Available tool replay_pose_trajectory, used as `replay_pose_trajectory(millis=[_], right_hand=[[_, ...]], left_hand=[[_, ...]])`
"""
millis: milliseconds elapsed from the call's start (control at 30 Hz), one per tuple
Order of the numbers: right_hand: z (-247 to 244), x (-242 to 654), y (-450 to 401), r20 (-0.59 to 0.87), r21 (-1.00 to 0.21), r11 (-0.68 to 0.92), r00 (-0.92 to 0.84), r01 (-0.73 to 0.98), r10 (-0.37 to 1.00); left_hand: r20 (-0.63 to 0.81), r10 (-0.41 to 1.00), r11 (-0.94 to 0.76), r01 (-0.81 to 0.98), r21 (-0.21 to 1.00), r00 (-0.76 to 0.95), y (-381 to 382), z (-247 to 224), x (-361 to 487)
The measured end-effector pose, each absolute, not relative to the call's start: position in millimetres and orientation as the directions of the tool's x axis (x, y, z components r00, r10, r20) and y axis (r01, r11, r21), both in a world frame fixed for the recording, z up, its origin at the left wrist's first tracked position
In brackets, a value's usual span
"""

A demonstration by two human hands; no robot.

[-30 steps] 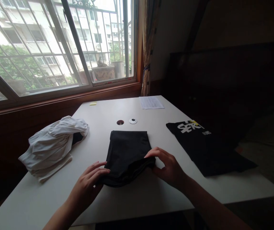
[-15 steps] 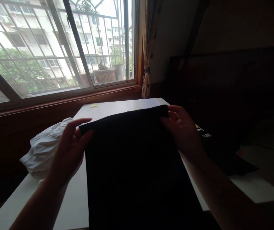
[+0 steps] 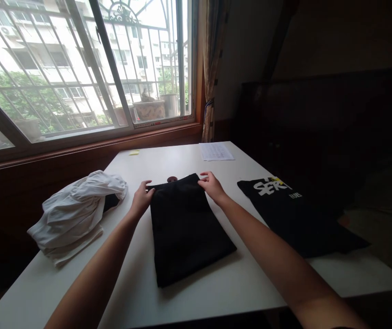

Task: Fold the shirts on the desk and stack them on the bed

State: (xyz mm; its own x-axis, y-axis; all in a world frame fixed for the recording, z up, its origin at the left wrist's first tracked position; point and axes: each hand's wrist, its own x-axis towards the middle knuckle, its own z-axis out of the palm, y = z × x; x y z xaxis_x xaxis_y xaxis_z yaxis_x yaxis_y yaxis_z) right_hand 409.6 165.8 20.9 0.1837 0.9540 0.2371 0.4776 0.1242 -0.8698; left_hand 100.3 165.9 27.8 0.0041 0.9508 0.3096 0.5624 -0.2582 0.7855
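A folded black garment [image 3: 189, 228] lies on the white table [image 3: 130, 292], its far edge a little raised between my hands; its exact kind does not show. My left hand [image 3: 142, 198] pinches the far left corner between thumb and fingers. At the far right corner, my right hand [image 3: 212, 186] grips the cloth the same way. Just beyond the far edge sits a small round brown object [image 3: 172, 179], partly hidden by the cloth.
A crumpled white garment [image 3: 72, 210] is heaped on the left. To the right lies a black printed T-shirt [image 3: 295, 219]. Printed paper [image 3: 216, 151] and a yellow note [image 3: 134, 152] rest at the far end, below a barred window [image 3: 86, 68].
The black garment, held up close before me, has gone down and away onto the table with both hands still on its corners. The brown object and the shirt's print have come into sight.
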Motion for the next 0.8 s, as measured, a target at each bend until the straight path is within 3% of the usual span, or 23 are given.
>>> replay_pose_trajectory(millis=[100,233,333,433,533,800], right_hand=[[15,405,175,0.286,-0.817,0.130,0.199,0.562,0.938],[5,388,172,0.380,-0.706,0.253,0.052,0.662,0.924],[-7,372,161,0.348,-0.575,0.376,-0.198,0.727,0.916],[-17,365,152,0.176,-0.363,0.428,-0.390,0.828,0.904],[-20,370,150,0.074,-0.279,0.394,-0.389,0.876,0.918],[-24,403,160,-0.006,-0.269,0.293,-0.306,0.917,0.952]], left_hand=[[0.399,0.916,-0.318,0.658,0.682,0.029,172,25,109],[0.447,0.861,-0.471,0.713,0.519,0.244,158,16,135],[0.338,0.823,-0.550,0.787,0.277,0.456,142,1,154],[0.167,0.852,-0.517,0.849,0.110,0.497,134,-15,161],[0.092,0.877,-0.478,0.874,0.083,0.471,136,-21,156],[0.034,0.901,-0.433,0.895,0.109,0.432,142,-17,135]])
